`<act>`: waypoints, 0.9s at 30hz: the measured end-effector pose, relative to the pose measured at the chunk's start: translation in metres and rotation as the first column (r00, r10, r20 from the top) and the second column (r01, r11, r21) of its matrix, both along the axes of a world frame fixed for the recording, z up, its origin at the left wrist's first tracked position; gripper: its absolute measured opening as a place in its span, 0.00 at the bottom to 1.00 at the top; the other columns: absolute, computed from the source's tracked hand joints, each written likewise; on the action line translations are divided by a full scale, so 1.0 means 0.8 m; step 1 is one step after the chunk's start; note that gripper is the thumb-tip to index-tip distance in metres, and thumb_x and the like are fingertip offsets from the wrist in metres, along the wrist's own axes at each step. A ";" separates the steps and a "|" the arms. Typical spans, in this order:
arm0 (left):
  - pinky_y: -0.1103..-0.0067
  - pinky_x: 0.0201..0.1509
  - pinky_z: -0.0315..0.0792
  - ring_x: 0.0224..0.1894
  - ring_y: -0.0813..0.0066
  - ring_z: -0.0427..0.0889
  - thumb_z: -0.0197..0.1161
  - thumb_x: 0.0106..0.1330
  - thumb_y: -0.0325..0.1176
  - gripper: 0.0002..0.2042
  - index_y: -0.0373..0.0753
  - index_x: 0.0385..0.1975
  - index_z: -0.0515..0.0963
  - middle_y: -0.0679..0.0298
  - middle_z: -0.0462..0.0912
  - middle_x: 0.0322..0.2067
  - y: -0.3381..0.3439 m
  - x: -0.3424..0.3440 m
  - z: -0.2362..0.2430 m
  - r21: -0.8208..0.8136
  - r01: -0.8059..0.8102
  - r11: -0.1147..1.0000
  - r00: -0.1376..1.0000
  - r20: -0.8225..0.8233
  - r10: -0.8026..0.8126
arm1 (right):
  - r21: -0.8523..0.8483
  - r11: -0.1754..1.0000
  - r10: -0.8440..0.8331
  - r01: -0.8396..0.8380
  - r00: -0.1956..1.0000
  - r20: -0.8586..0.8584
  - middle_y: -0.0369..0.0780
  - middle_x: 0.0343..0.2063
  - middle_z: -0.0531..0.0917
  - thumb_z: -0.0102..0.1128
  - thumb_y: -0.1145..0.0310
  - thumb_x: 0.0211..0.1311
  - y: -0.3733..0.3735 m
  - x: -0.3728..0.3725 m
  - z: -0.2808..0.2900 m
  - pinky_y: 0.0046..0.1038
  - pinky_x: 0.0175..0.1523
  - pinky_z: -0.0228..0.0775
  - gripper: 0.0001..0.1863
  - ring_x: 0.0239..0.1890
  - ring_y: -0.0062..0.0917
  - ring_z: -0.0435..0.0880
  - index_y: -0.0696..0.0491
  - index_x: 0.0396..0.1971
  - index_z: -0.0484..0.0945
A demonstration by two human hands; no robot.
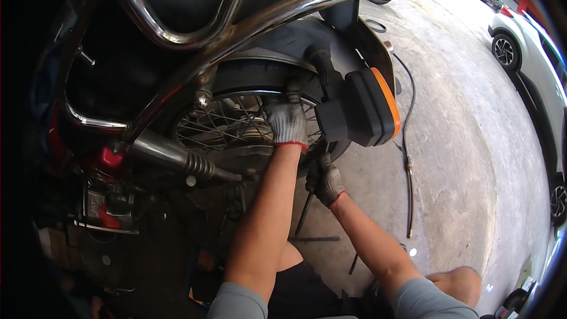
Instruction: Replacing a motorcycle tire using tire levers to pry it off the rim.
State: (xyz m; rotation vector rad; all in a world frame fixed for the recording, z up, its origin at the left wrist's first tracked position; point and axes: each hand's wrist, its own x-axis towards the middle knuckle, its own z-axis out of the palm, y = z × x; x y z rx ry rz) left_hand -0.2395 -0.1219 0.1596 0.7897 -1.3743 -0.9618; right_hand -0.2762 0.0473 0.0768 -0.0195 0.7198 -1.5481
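A spoked motorcycle wheel point(230, 115) with a black tyre point(254, 74) stands in front of me, under the fender. My left hand point(287, 119), in a dirty white knit glove with a red cuff, is closed over the wheel's rim, its dark fingertips against the tyre. Some of its fingers are hidden. Lower and to the right, my right hand point(326, 182), gloved alike, is wrapped around a long dark tyre lever point(304, 215). The lever slants down toward the floor below the hand, while its upper part reaches the wheel's near edge.
A black turn signal point(369, 109) with an orange lens juts out right of my hands. Chrome rails point(283, 9) arch above, and a shock absorber point(171, 153) lies left. An air hose point(410, 195), a thin rod point(319, 238) and a white car point(528, 53) are on the right.
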 end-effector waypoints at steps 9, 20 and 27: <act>0.68 0.47 0.72 0.44 0.54 0.79 0.52 0.68 0.46 0.22 0.30 0.46 0.72 0.49 0.80 0.42 0.016 -0.009 0.025 -0.181 -0.058 0.982 0.494 0.849 0.186 | 0.284 0.866 0.474 -0.412 0.857 -0.200 0.30 0.11 0.57 0.38 0.44 0.67 0.054 -0.098 0.037 0.26 0.18 0.44 0.23 0.11 0.20 0.53 0.43 0.17 0.61; 0.75 0.50 0.73 0.45 0.67 0.79 0.54 0.67 0.35 0.17 0.31 0.50 0.70 0.55 0.80 0.47 0.039 0.000 0.051 0.061 -0.029 0.998 0.944 0.330 0.008 | 0.381 0.885 0.151 -0.269 -0.607 -0.780 0.48 0.25 0.79 0.35 0.58 0.69 0.036 -0.192 0.009 0.42 0.32 0.71 0.19 0.29 0.42 0.80 0.52 0.43 0.74; 0.71 0.57 0.69 0.52 0.67 0.72 0.45 0.72 0.38 0.14 0.41 0.53 0.67 0.59 0.73 0.49 -0.009 0.020 0.006 -0.034 0.494 0.869 0.820 -0.316 -0.478 | 0.434 0.893 0.248 -0.117 -0.677 -0.693 0.51 0.30 0.82 0.36 0.46 0.69 0.024 -0.204 0.040 0.42 0.39 0.72 0.27 0.36 0.46 0.81 0.53 0.36 0.79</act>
